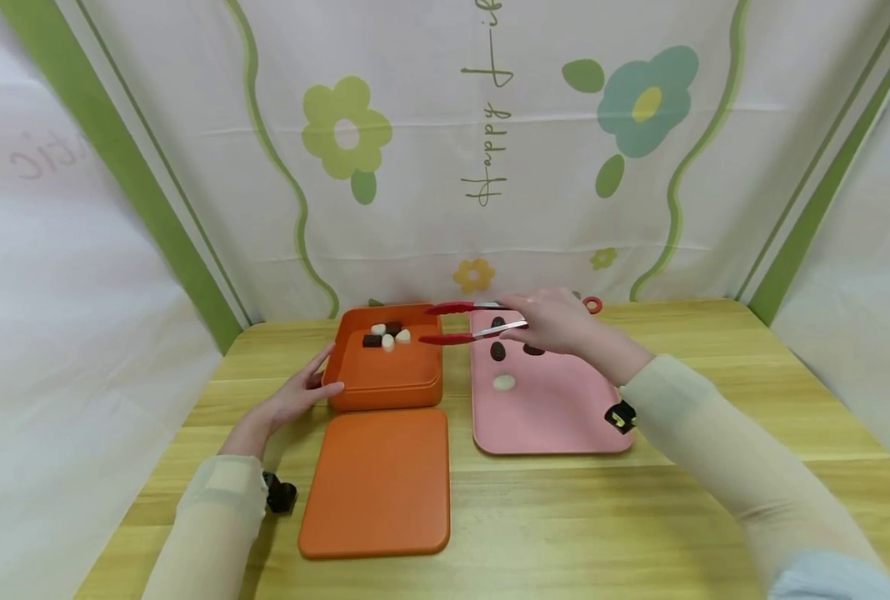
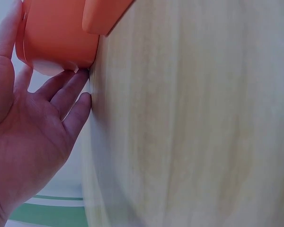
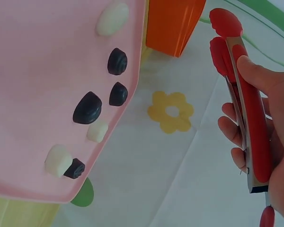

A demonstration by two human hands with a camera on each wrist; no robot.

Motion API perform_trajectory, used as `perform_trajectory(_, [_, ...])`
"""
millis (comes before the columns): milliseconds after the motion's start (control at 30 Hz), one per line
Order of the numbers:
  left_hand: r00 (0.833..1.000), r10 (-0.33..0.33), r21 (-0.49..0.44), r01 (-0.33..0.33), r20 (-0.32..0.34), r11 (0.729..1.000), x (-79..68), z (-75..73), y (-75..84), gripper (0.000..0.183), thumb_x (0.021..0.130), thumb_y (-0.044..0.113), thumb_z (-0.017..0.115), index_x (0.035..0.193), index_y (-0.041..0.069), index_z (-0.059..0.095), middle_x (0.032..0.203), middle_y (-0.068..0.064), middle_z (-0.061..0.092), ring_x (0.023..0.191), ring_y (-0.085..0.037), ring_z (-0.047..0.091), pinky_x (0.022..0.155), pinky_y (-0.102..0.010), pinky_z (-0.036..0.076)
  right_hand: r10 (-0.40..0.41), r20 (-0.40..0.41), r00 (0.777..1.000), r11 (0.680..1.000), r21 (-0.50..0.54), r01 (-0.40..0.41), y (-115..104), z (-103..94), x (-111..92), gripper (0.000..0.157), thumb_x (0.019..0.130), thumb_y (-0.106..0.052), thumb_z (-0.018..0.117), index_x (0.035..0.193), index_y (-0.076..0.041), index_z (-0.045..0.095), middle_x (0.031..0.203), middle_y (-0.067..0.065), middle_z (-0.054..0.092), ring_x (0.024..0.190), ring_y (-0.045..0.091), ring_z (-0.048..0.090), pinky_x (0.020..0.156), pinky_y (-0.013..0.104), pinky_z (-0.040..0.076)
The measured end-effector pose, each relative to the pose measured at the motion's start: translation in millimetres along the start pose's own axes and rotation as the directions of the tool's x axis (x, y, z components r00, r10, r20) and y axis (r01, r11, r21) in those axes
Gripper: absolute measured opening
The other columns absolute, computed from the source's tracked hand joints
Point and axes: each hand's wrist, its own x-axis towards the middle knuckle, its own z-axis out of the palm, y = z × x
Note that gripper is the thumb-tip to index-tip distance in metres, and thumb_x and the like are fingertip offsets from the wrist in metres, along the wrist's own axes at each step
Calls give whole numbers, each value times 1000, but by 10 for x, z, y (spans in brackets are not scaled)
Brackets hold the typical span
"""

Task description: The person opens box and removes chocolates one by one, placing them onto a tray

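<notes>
My right hand grips red-and-silver tongs above the gap between an orange box and a pink tray. The tong tips are spread apart near the box's right rim, with nothing visible between them. At the box's left side, my left hand rests its fairly straight fingers against the wall, thumb by the front corner. Inside the box lie dark pieces and white pieces that look like chocolates. Several more, dark and white, sit on the tray in the right wrist view.
An orange lid lies flat in front of the box. The wooden table ends at a flower-printed curtain behind the box and tray. More white cloth hangs at both sides.
</notes>
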Motion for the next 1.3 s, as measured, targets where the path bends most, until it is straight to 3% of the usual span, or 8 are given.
perform_trajectory(233, [1000,2,-9,-2,0,1000,-8,7,0,83,98,33,59,157,32,2,157,-25,15,143,-42,16,111,-60,13,-7,91,996,1000,18,6,-83,85,213,50,86,-38,74,129,-16,62,98,1,70,76,20,63,53,33,44])
perform_trajectory(333, [1000,10,-9,-10,0,1000,-5,6,2,82,99,32,59,157,32,2,157,-26,16,142,-42,17,111,-60,13,-6,122,993,999,40,1,-122,134,291,43,87,-36,73,123,-16,62,92,0,69,73,19,61,56,34,46])
perform_trajectory(500, [1000,11,-2,-11,3,1000,-14,-1,7,82,98,33,59,157,32,2,156,-26,18,142,-42,17,111,-60,13,-35,150,988,998,66,26,-210,240,419,41,88,-33,73,121,-12,63,98,3,69,79,21,61,67,37,50])
perform_trajectory(733, [1000,12,4,-12,0,1000,-34,10,66,82,99,28,58,158,29,2,157,-25,13,142,-44,16,110,-62,13,-24,189,982,1000,-9,26,-332,396,566,45,88,-41,71,123,-14,64,91,0,68,76,20,62,60,35,49])
perform_trajectory(867, [1000,13,0,-13,1,1000,-29,11,55,81,99,28,58,158,29,2,159,-23,11,142,-44,15,111,-61,12,-19,199,980,1000,-16,22,-390,494,647,46,88,-44,71,123,-15,65,96,-1,70,80,18,63,64,33,50])
perform_trajectory(1133, [1000,21,0,-21,0,1000,13,-1,-2,81,99,29,58,158,30,3,158,-24,13,142,-44,16,111,-61,12,-6,208,978,999,-42,15,-466,593,781,36,88,-39,72,111,-13,64,86,0,66,74,19,59,60,33,45])
perform_trajectory(1300, [1000,18,8,-18,-4,1000,24,0,-10,80,99,28,58,158,29,4,158,-24,14,142,-43,17,111,-61,13,-3,218,976,999,-50,14,-483,634,837,37,88,-38,72,111,-11,65,87,0,66,74,19,58,60,32,44])
